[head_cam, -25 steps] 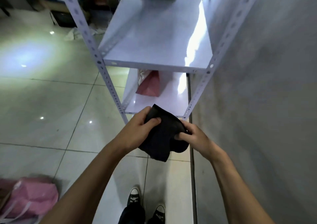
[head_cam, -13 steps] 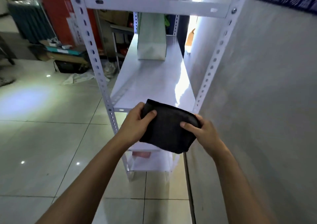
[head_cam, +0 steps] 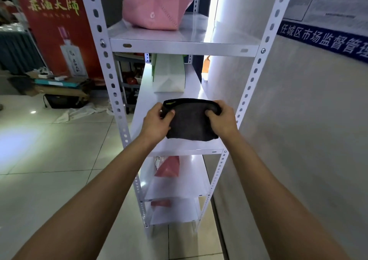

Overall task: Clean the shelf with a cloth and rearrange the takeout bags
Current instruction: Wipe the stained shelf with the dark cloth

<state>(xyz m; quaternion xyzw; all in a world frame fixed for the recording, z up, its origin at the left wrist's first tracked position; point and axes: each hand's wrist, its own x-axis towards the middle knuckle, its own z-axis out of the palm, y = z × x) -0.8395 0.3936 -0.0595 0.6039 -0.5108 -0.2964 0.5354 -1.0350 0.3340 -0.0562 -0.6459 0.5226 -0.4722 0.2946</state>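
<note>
- Dark cloth (head_cam: 191, 120), folded, is held at centre frame over the front of the middle shelf (head_cam: 191, 150); whether it touches the shelf cannot be told.
- Left hand (head_cam: 157, 121) is clamped on the cloth's left edge, thumb on top; right hand (head_cam: 223, 120) is clamped on the right edge, fingers curled over it.
- Takeout bags: white-and-green bag (head_cam: 169, 76) at the back of the same shelf, above the cloth in frame; pink bag (head_cam: 157, 4) on the shelf above, top centre; red bag (head_cam: 168, 167) on the shelf below.
- Step judged: cloth being readied for wiping; no wiping judged done yet.
- To be done well: cloth should be kept folded flat so a broad face meets the metal, then pressed down evenly.
- Strokes are best run back to front, so dust is drawn off the open edge.
- White-and-green bag should be lifted aside before the back strip is wiped, not pushed by the cloth.
- Risk: perforated uprights (head_cam: 251, 84) could snag a loose cloth edge.
</note>
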